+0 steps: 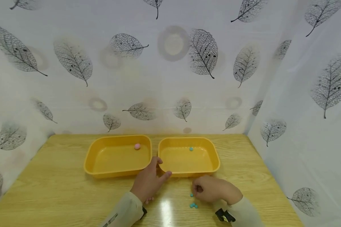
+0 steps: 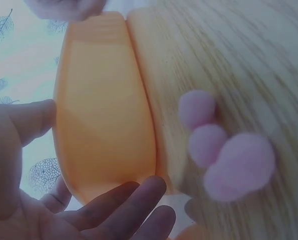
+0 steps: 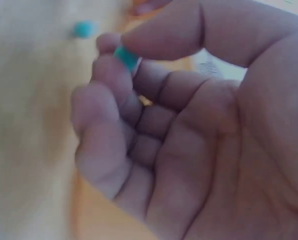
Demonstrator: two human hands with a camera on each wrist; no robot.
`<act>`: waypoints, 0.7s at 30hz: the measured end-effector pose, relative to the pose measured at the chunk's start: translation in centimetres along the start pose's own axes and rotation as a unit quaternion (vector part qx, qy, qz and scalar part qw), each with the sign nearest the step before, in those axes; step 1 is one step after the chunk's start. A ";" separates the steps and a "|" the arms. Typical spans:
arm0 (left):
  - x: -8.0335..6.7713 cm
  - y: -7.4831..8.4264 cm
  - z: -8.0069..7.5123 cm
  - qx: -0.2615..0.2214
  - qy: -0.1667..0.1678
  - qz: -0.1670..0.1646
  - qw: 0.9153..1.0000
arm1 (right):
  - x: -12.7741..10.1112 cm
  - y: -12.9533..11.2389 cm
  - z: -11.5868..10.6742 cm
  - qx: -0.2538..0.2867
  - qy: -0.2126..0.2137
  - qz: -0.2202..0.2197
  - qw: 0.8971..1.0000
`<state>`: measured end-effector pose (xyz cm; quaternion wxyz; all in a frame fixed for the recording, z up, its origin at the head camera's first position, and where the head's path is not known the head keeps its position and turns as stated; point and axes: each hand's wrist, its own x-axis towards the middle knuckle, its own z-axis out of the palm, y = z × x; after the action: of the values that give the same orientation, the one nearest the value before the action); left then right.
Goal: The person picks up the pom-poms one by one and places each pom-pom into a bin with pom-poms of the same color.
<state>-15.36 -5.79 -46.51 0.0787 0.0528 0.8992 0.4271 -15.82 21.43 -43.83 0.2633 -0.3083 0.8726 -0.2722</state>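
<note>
My right hand (image 1: pixel 213 189) pinches a small teal ball (image 3: pixel 126 57) between thumb and fingertip, low over the table in front of the right yellow tray (image 1: pixel 187 173). Just below that hand, several more teal balls (image 1: pixel 194 205) lie on the wood. With fingers spread and nothing in its grasp, my left hand (image 1: pixel 149 181) is at the gap between the right tray and the left yellow tray (image 1: pixel 116 174); whether it touches either is unclear. Several fuzzy pink balls (image 2: pixel 246 162) lie on the table by the left wrist, partly hidden in the head view.
One pink ball (image 1: pixel 137 146) sits inside the left tray, near its back right corner. A single teal ball (image 1: pixel 191 148) lies inside the right tray toward the back. Leaf-patterned white curtain (image 1: pixel 170 78) encloses the table (image 1: pixel 54 176) behind and at the sides.
</note>
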 end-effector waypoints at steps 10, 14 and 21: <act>0.0 0.1 -0.2 -0.003 -0.001 -0.008 1.000 | 0.0 -1.1 -2.1 -0.026 0.253 -0.014 0.967; 0.0 0.0 -0.3 0.002 0.002 -0.009 1.000 | 1.5 -0.5 -1.7 -0.061 0.364 -0.019 0.929; 0.2 -0.2 0.0 -0.004 -0.002 0.000 1.000 | 3.1 0.5 -1.4 -0.084 0.428 -0.030 0.899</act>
<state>-15.55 -5.85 -46.71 0.0808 0.0529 0.8972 0.4310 -18.98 20.13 -44.02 -0.1708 -0.2092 0.9112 -0.3110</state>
